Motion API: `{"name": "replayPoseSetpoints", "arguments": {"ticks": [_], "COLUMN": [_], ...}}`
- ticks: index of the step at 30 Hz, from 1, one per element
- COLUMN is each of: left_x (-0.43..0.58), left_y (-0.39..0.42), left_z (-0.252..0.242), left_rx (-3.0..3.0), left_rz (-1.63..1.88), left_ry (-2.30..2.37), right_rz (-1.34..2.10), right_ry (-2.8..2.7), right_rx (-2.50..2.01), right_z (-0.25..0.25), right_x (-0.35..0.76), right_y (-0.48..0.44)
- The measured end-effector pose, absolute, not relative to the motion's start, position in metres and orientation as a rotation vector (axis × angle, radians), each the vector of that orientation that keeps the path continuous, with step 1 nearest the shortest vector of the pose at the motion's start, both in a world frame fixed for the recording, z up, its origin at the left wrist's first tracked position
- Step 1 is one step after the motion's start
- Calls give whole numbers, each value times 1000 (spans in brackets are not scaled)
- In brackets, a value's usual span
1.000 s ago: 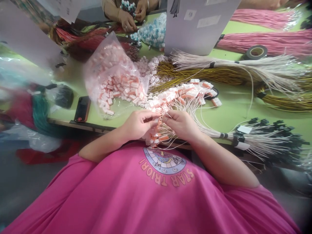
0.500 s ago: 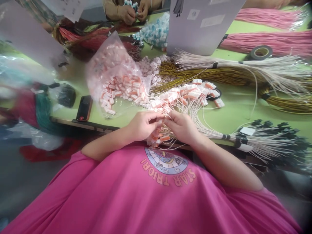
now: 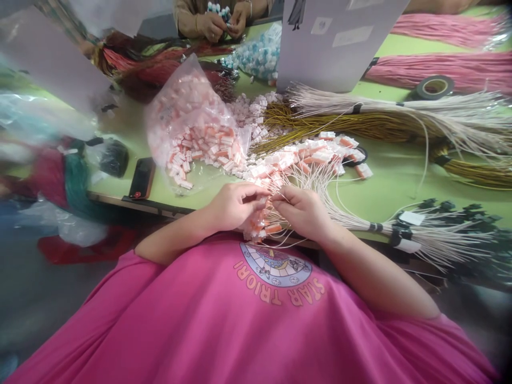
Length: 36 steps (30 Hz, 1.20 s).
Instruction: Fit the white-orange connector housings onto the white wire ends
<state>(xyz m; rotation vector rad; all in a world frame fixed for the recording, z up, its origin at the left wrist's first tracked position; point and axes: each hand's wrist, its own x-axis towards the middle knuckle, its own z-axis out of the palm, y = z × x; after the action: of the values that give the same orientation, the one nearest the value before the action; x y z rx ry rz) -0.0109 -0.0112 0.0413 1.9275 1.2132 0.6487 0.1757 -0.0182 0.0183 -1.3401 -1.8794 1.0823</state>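
My left hand [image 3: 232,205] and my right hand [image 3: 302,210] meet at the near edge of the green table [image 3: 384,186]. The left hand's fingers are pinched on a small white and orange connector [image 3: 262,201]. My right hand pinches a thin white wire [image 3: 280,198] whose tip is at that connector. Under both hands hangs a cluster of wired connectors [image 3: 260,226]. More wired connectors [image 3: 308,154] fan out just beyond, and their white wires run right to a taped bundle [image 3: 400,232].
A clear bag of loose connectors [image 3: 192,128] lies left of my hands, a phone [image 3: 142,178] beside it. Yellow wire bundles [image 3: 340,125], pink wire bundles [image 3: 436,66], a tape roll [image 3: 434,86] and a grey board [image 3: 336,42] sit farther back. Another person's hands [image 3: 222,21] work at the far edge.
The view has drifted slightly, so everything sits a little to the right. My hands stay together at the connector with only small finger movements.
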Motion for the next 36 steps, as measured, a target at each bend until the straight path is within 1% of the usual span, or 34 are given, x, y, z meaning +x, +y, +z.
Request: {"name": "replayPoseSetpoints", "arguments": {"ticks": [4, 8, 12, 19, 26, 28, 31, 33, 35, 36], "left_x": [-19, -20, -14, -8, -13, -19, -39, -56, -71, -77], "left_y": [-10, -11, -13, -16, -15, -13, 5, 25, 48, 58], "left_z": [47, 51, 48, 42, 46, 46, 43, 36, 23, 16], "left_rx": [1927, 1794, 1615, 1750, 1648, 1722, 2002, 2187, 2274, 2304], "left_rz": [630, 631, 638, 697, 591, 617, 722, 786, 800, 732], "left_ry": [1256, 1269, 1261, 1252, 1255, 1224, 1206, 1337, 1658, 1767], "right_rz": [1164, 1234, 1206, 1244, 1355, 1255, 945, 840, 923, 1009], "right_ry": [-1858, -1822, -1795, -1823, -1771, -1879, -1986, -1920, -1763, -1672], "right_rx": [-1311, -1258, -1269, -1286, -1213, -1194, -1148, -1128, -1182, -1219], "right_z": [23, 25, 22, 17, 23, 21, 17, 14, 12, 11], "right_x": [179, 179, 177, 175, 179, 183, 190, 192, 192, 191], "right_y": [-15, -13, -14, -13, -12, -10, -6, -4, -3, -3]}}
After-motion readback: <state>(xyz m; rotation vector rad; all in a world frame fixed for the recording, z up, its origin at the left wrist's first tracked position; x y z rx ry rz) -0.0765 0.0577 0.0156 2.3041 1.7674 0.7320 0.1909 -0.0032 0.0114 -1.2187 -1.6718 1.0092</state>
